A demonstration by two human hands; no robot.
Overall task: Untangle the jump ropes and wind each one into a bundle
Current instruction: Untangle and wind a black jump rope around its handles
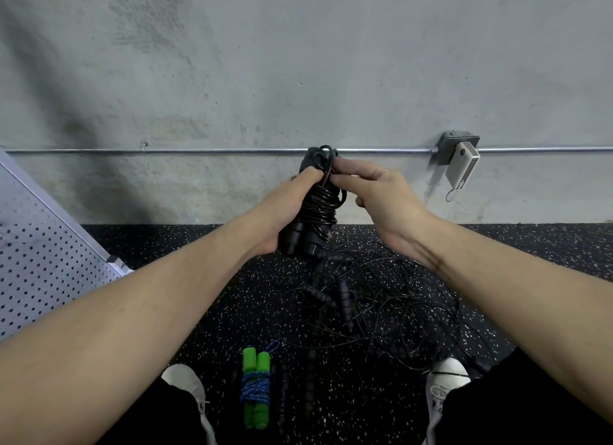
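Observation:
My left hand (pixel 285 209) grips a black jump rope bundle (pixel 320 205) held upright, cord coiled round its two black handles. My right hand (pixel 371 192) pinches the cord at the bundle's top with thumb and forefinger. Below, on the speckled floor, lies a tangle of thin black ropes (pixel 374 305) with several black handles in it. A wound rope with green handles and blue cord (pixel 255 388) lies between my feet, with another dark rope just to its right.
A concrete wall with a metal conduit (pixel 199 151) and a junction box (pixel 456 147) holding a white device stands ahead. A perforated metal panel (pixel 43 255) leans at the left. My white shoes (pixel 185 381) flank the ropes.

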